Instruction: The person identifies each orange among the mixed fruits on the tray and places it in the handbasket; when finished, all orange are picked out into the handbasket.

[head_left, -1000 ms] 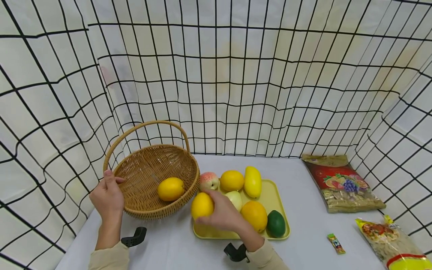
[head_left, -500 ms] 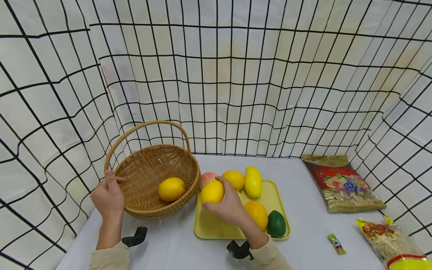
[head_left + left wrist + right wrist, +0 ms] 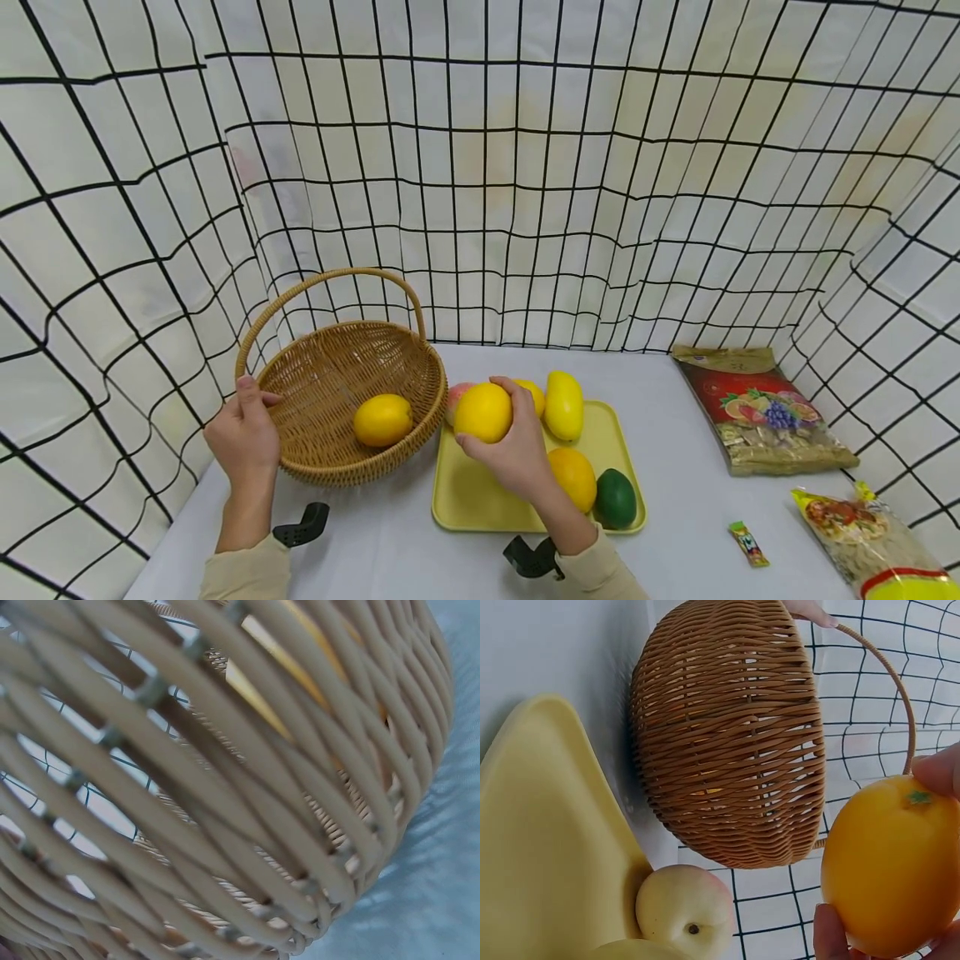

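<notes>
Half-hiding a pink peach (image 3: pixel 455 392), an oval orange-yellow fruit (image 3: pixel 483 414), long axis steep, stem end (image 3: pixel 919 797) topmost in right-wrist view, is gripped over a yellow tray (image 3: pixel 476 507) by the right hand (image 3: pixel 522 454), a brown wicker basket (image 3: pixel 322 367) by the left hand (image 3: pixel 243 429).

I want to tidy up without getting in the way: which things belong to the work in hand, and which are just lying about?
Apparently in use:
Wicker basket, gripped by the left hand
Held fruit, in the right hand
Yellow fruit inside the basket
Yellow tray and the other fruit on it

Probably just lying about:
Red and gold bag
Small green-ended packet
Clear bag with yellow ends
</notes>
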Motion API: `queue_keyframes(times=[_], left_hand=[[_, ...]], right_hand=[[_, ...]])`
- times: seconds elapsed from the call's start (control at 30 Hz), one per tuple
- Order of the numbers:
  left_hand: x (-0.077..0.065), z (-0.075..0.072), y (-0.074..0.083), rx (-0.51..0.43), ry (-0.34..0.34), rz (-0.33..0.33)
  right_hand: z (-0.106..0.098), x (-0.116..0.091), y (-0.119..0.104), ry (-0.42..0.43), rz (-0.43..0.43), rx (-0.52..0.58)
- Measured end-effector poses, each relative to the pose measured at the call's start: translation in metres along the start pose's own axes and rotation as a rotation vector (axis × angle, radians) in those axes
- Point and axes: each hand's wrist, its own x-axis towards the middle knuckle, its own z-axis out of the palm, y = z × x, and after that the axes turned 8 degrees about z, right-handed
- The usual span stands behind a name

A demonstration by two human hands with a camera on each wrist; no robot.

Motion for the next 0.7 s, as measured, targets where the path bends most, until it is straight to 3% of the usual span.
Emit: queue_keyframes(times=[0.4, 0.7], left_hand=[[0.001, -0.002, -0.002, -0.017, 0.016, 0.011], [0.0, 0.0, -0.003, -0.029, 0.01, -0.012]], right_hand=[[0.009, -0.004, -0.005, 0.003, -0.134, 0.015], [0.015, 0.0, -0.009, 0.0, -0.124, 0.026]])
